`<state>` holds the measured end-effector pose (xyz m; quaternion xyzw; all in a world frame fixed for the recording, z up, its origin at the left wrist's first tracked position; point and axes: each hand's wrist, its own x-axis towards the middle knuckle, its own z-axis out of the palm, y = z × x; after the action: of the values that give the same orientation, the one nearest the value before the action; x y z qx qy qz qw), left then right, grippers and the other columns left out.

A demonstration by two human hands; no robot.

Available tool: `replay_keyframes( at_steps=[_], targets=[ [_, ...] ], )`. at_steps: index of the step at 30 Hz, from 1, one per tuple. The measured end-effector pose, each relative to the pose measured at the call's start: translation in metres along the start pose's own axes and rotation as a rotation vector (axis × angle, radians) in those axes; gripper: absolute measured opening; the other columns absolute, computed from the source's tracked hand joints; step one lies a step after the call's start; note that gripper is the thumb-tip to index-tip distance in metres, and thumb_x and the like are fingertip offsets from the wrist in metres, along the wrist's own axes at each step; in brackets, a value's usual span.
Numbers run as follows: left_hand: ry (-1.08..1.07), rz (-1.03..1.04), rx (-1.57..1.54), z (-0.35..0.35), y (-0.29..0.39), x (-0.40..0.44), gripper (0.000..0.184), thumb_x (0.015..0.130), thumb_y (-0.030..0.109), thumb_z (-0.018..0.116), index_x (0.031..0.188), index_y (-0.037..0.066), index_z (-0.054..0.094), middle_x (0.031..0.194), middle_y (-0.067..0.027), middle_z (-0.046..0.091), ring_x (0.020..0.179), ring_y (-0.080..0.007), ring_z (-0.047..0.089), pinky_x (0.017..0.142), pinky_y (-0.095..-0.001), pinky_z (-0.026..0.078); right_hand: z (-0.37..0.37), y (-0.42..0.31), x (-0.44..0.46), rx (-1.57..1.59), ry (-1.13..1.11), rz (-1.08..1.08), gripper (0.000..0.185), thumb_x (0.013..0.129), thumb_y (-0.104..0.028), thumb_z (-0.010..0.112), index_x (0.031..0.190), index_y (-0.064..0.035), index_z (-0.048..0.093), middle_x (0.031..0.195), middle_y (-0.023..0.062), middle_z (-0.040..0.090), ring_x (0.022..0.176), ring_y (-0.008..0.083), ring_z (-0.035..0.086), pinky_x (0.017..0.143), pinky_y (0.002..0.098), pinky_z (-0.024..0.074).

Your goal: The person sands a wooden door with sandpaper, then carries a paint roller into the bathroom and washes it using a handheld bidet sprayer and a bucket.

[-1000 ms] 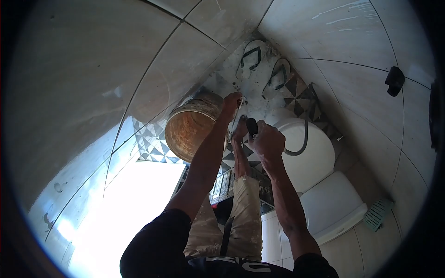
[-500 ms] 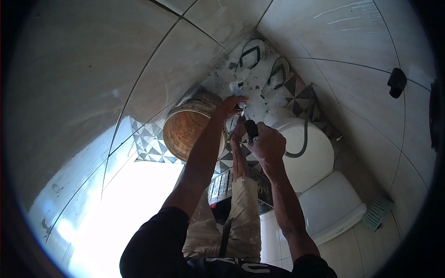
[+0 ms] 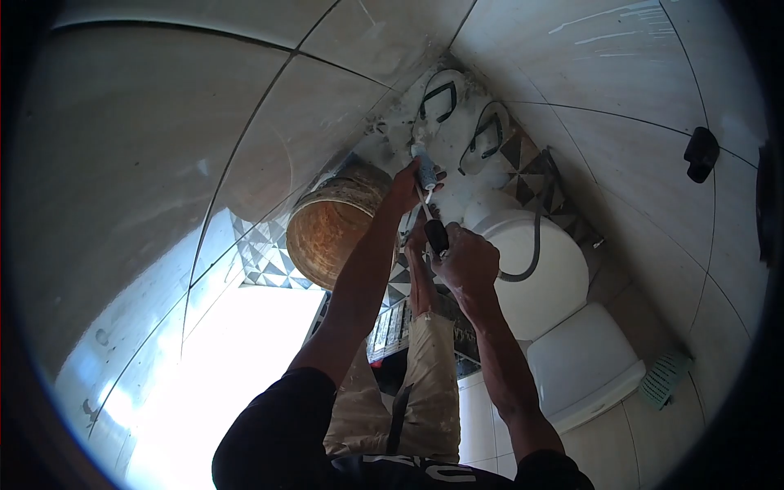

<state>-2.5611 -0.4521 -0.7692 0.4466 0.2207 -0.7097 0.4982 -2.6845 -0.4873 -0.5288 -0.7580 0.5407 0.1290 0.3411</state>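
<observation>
Since the frame half a second ago, the left hand [image 3: 411, 186] has opened out under a pale bluish roller-like piece [image 3: 425, 167], which now shows more fully; its lower end was hidden before. The right hand [image 3: 471, 257] has dipped slightly, and its black handle [image 3: 436, 237] sits a bit lower, with more of the thin metal shaft [image 3: 424, 202] in view. Left fingers partly spread around the pale piece, tips out on its far side; contact of each fingertip too small to tell. Right fingers curled shut around the black handle, thumb position unclear. Shaft runs from handle up to the lower end of the pale piece; whether it goes inside, cannot tell. Pale piece is over the dusty floor [image 3: 457, 155], between bucket and toilet, below the left flip-flop [image 3: 441, 96]. Bucket [image 3: 331, 237], stained orange inside, is unchanged, mouth facing the camera, just beside the left forearm. Right flip-flop [image 3: 490, 135], closed toilet lid [image 3: 543, 282], cistern [image 3: 581, 359], gray hose [image 3: 536, 245], green perforated item [image 3: 665, 378] and black wall fitting [image 3: 701, 155] also where they were, apart from slight view shift.
</observation>
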Motion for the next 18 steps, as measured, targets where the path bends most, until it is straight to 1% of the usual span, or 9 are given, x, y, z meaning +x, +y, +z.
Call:
replay_keyframes(
  at_steps=[2,4,8,10,14,15,16,17,18],
  targets=[
    [-0.048,0.023,0.004,-0.003,0.001,0.0,0.043,0.095,0.04,0.041,0.119,0.005,0.046,0.096,-0.0129,0.057,0.095,-0.0297,0.06,0.08,-0.0449,0.053,-0.002,0.0,0.0,-0.036,-0.002,0.001,0.025,0.068,-0.026,0.074,0.078,-0.0084,0.058,0.066,0.0094,0.063,0.063,0.028,0.066,0.057,0.0383,0.0517],
    [0.01,-0.032,0.04,-0.011,0.002,0.003,0.032,0.091,0.025,0.053,0.116,0.006,0.046,0.097,-0.013,0.056,0.093,-0.0299,0.06,0.081,-0.0444,0.053,-0.009,-0.003,0.001,-0.01,0.005,0.026,0.026,0.068,-0.027,0.074,0.078,-0.0083,0.059,0.066,0.0095,0.063,0.063,0.0285,0.066,0.057,0.0391,0.0517],
    [0.082,-0.025,-0.06,-0.005,0.001,0.004,0.031,0.085,0.014,0.063,0.112,0.008,0.048,0.097,-0.0113,0.056,0.089,-0.027,0.06,0.078,-0.0411,0.054,-0.009,0.004,-0.001,-0.001,-0.03,0.041,0.026,0.069,-0.029,0.073,0.078,-0.0086,0.059,0.066,0.0096,0.064,0.062,0.0294,0.066,0.057,0.0401,0.0519],
    [0.044,0.023,-0.218,-0.004,0.0,0.007,0.021,0.088,0.021,0.06,0.101,0.007,0.053,0.085,-0.0104,0.056,0.073,-0.0228,0.058,0.06,-0.0356,0.052,-0.008,0.004,-0.003,-0.006,-0.046,0.017,0.026,0.069,-0.029,0.073,0.078,-0.0089,0.059,0.066,0.0095,0.063,0.062,0.0293,0.066,0.057,0.0399,0.0518],
    [-0.064,0.129,0.047,-0.005,-0.002,0.011,0.021,0.086,0.025,0.062,0.1,0.011,0.055,0.076,-0.0087,0.056,0.065,-0.0206,0.057,0.051,-0.0331,0.048,-0.004,0.005,-0.006,-0.055,-0.077,-0.023,0.025,0.069,-0.029,0.073,0.077,-0.0093,0.059,0.065,0.0093,0.063,0.061,0.0292,0.065,0.056,0.0393,0.0518],
    [-0.008,0.155,0.034,-0.007,-0.006,0.014,0.027,0.086,0.034,0.061,0.1,0.012,0.054,0.072,-0.008,0.054,0.06,-0.0209,0.056,0.048,-0.034,0.047,-0.006,0.005,-0.005,-0.054,-0.077,-0.021,0.025,0.069,-0.029,0.073,0.077,-0.0093,0.059,0.065,0.0093,0.063,0.061,0.0292,0.065,0.056,0.0393,0.0518],
    [0.048,0.18,0.021,-0.01,-0.009,0.017,0.035,0.085,0.043,0.06,0.101,0.013,0.054,0.068,-0.0073,0.053,0.055,-0.0212,0.054,0.045,-0.0349,0.045,-0.009,0.003,-0.004,-0.047,-0.174,0.028,0.027,0.067,-0.025,0.073,0.082,-0.0076,0.059,0.072,0.0105,0.064,0.067,0.0282,0.066,0.06,0.0386,0.0525],
    [0.049,0.18,0.024,-0.004,-0.006,0.015,0.035,0.085,0.043,0.06,0.101,0.013,0.054,0.068,-0.0073,0.053,0.055,-0.0212,0.054,0.045,-0.0349,0.045,-0.011,0.003,-0.002,-0.039,-0.271,0.077,0.03,0.065,-0.02,0.073,0.088,-0.0059,0.059,0.079,0.0118,0.065,0.073,0.0271,0.066,0.064,0.038,0.0532],
    [0.185,0.108,0.07,0.007,0.0,0.011,0.043,0.084,0.052,0.056,0.1,0.012,0.053,0.064,-0.0063,0.05,0.051,-0.022,0.052,0.044,-0.0358,0.044,-0.009,0.004,-0.003,-0.038,-0.271,0.077,0.03,0.065,-0.02,0.073,0.088,-0.0059,0.059,0.079,0.0118,0.065,0.073,0.0271,0.066,0.064,0.038,0.0532]
  ],
)
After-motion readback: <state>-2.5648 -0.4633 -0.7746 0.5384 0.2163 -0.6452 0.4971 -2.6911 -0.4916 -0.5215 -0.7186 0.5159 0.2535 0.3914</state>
